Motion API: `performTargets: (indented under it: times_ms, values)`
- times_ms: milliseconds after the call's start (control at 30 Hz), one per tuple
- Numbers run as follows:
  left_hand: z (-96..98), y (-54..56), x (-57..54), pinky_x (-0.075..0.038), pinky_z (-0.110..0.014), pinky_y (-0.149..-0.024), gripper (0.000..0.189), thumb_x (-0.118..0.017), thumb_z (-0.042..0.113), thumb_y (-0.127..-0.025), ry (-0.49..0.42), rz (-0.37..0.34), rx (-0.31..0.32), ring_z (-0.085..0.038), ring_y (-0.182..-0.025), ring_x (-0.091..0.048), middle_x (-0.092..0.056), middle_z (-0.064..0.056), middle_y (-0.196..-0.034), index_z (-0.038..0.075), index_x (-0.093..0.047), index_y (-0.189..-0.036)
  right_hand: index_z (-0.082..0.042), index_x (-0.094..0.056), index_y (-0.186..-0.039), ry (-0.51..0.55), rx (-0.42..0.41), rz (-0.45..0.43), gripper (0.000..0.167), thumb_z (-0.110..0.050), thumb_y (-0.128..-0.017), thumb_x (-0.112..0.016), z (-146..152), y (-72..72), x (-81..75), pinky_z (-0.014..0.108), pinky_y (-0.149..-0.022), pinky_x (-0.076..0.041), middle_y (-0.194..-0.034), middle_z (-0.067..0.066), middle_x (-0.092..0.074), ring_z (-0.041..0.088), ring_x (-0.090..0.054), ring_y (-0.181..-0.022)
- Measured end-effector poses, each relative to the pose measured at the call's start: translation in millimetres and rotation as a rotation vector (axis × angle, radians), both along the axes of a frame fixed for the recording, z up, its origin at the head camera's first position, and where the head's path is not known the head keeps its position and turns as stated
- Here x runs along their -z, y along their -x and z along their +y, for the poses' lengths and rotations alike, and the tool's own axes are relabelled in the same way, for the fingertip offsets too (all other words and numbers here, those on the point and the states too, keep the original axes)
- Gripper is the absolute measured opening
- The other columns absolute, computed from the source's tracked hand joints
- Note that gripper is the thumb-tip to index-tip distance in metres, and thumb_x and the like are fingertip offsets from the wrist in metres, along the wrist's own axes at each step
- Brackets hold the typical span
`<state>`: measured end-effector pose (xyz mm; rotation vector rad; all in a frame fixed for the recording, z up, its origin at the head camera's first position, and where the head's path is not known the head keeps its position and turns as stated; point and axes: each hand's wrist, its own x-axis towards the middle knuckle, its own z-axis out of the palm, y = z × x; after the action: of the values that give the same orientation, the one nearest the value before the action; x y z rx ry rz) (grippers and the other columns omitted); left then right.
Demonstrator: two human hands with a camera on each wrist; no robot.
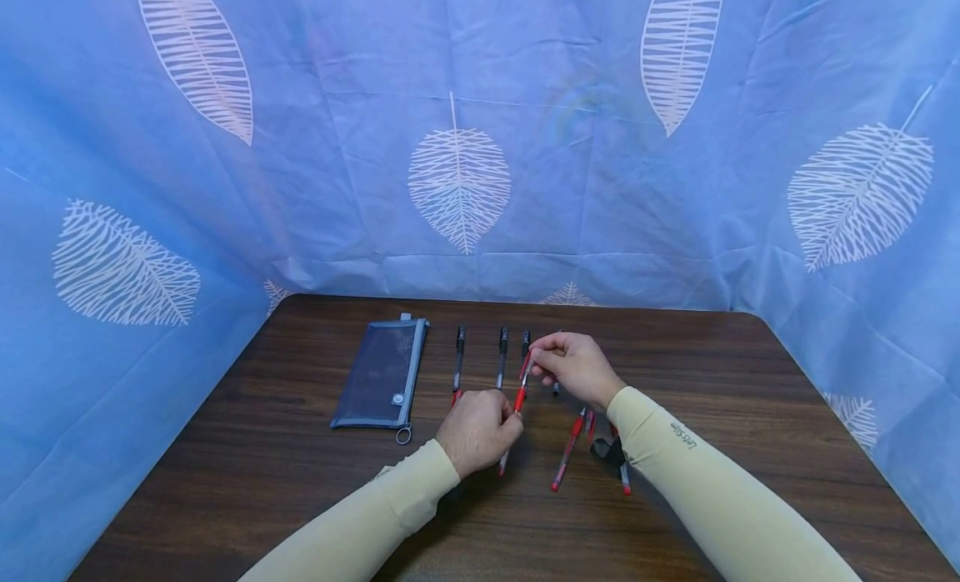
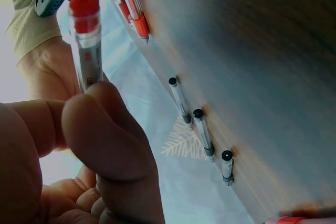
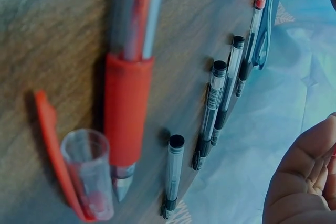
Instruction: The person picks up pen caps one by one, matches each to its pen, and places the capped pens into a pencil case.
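Observation:
My left hand (image 1: 478, 432) holds a red gel pen (image 1: 520, 398) by its barrel, thumb against fingers. The pen slants up away from me, its red end plug (image 2: 85, 14) showing close in the left wrist view. At the upper end my right hand (image 1: 576, 367) pinches around the clear cap with a red clip (image 1: 526, 363). Below the right hand an uncapped red pen (image 3: 128, 111) lies on the table, with a loose cap (image 3: 86, 174) beside its tip. Another red pen (image 1: 626, 480) is partly hidden by the right wrist.
Several black pens (image 1: 502, 357) lie in a row at the back of the dark wooden table (image 1: 262, 449). To their left is a blue mesh zip pouch (image 1: 378, 373) with a ring. A blue leaf-print cloth (image 1: 555, 173) hangs behind the table.

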<state>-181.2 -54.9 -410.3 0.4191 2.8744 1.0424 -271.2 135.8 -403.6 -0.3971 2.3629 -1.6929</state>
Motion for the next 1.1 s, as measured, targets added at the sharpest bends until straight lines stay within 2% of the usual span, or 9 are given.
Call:
performTargets:
  times_ms: [267,400,533,733,967,1100]
  values:
    - [0.8,1.2,-0.2,-0.043,-0.024,-0.040,0.017,-0.062,0.020,-0.094,-0.011,-0.001,0.000,-0.008,-0.043,-0.053,-0.056,0.008,-0.055,0.016,-0.066,-0.079,0.001,-0.065,-0.118,-0.039,-0.061,-0.018,0.027,-0.018,-0.100,-0.061,-1.4,-2.7,0.9,0.045,-0.077,-0.057,-0.097,0.022,-0.070,0.043,-0.065,-0.095]
    - [0.8,1.3,-0.6,-0.043,-0.024,-0.040,0.016,-0.062,0.019,-0.095,-0.024,-0.027,-0.001,-0.009,-0.043,-0.053,-0.057,0.007,-0.055,0.015,-0.066,-0.080,0.000,-0.066,-0.115,-0.077,-0.085,-0.009,0.025,-0.018,-0.099,-0.062,-2.2,-3.3,1.7,0.048,-0.077,-0.057,-0.094,0.020,-0.070,0.042,-0.065,-0.093]
    - [0.7,1.4,-0.8,-0.044,-0.025,-0.041,0.015,-0.061,0.019,-0.096,-0.043,-0.053,-0.004,-0.010,-0.045,-0.055,-0.057,0.005,-0.057,0.014,-0.066,-0.082,-0.003,-0.068,-0.112,-0.098,-0.103,0.006,0.021,-0.018,-0.098,-0.063,-3.0,-4.4,1.2,0.044,-0.074,-0.057,-0.091,0.016,-0.071,0.043,-0.065,-0.092]
    - [1.8,0.0,-1.0,-0.042,-0.023,-0.040,0.014,-0.061,0.019,-0.097,-0.073,-0.052,-0.008,-0.010,-0.045,-0.054,-0.057,0.005,-0.057,0.014,-0.066,-0.084,-0.003,-0.069,-0.111,-0.088,-0.112,0.015,0.019,-0.016,-0.098,-0.063,-3.4,-5.6,-2.0,0.047,-0.074,-0.057,-0.091,0.017,-0.072,0.045,-0.065,-0.090]
    - [3.8,-1.4,-3.9,-0.039,-0.021,-0.037,0.015,-0.061,0.019,-0.097,-0.109,-0.036,-0.015,-0.011,-0.043,-0.053,-0.056,0.004,-0.057,0.014,-0.065,-0.083,0.000,-0.069,-0.111,-0.080,-0.116,0.019,0.020,-0.013,-0.098,-0.063,-3.0,-4.1,-5.9,0.045,-0.074,-0.058,-0.090,0.015,-0.072,0.045,-0.065,-0.091]
    - [4.3,-1.1,-4.1,-0.039,-0.021,-0.037,0.014,-0.061,0.019,-0.098,-0.119,-0.033,-0.021,-0.011,-0.043,-0.053,-0.056,0.004,-0.057,0.013,-0.065,-0.085,0.001,-0.068,-0.111,-0.076,-0.109,0.021,0.019,-0.012,-0.098,-0.062,-2.7,-4.8,-6.9,0.046,-0.074,-0.058,-0.088,0.011,-0.072,0.045,-0.065,-0.092]
